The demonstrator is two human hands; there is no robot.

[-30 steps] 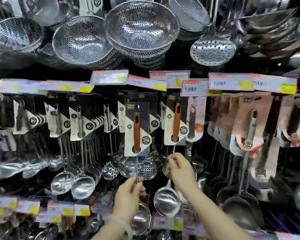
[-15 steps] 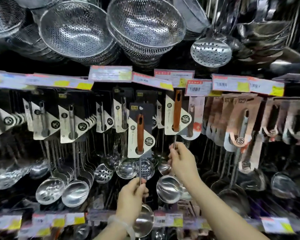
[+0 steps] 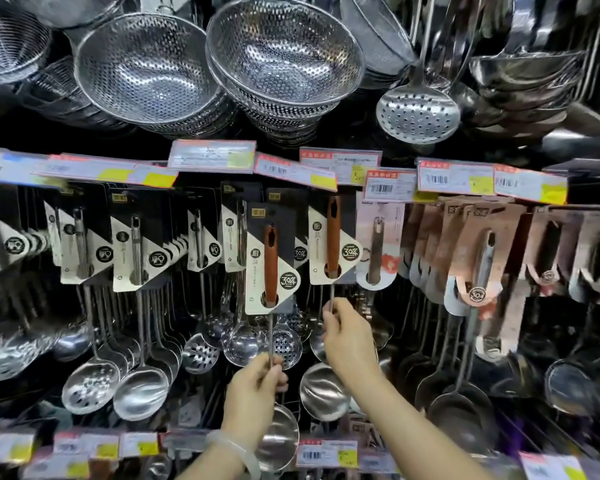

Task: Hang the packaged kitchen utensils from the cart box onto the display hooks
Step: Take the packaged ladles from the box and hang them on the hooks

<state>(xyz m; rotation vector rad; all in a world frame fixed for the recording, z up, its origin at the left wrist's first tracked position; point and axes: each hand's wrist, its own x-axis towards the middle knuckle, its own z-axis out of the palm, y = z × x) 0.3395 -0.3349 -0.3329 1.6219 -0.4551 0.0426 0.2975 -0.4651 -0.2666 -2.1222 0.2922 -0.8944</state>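
Low in front of the ladle wall, two hands raise two carded ladles toward the hooks.

Nearest, the left hand (image 3: pixel 255 393) is curled round the thin steel shaft of a wood-handled ladle (image 3: pixel 271 268), its bowl hanging below the wrist and its black-and-cream card up among the hung stock; I cannot tell whether the card's hole is on a hook yet. Further in, the right hand (image 3: pixel 347 337) pinches the shaft of a second ladle (image 3: pixel 333 237) just under its card, fingers bent tight, with that card close beneath the price tags (image 3: pixel 295 171). To finish well, each card probably needs lifting until its hole meets the hook tip, then sliding straight back, one at a time, keeping the bowls from knocking the perforated skimmers (image 3: pixel 284 341) behind.
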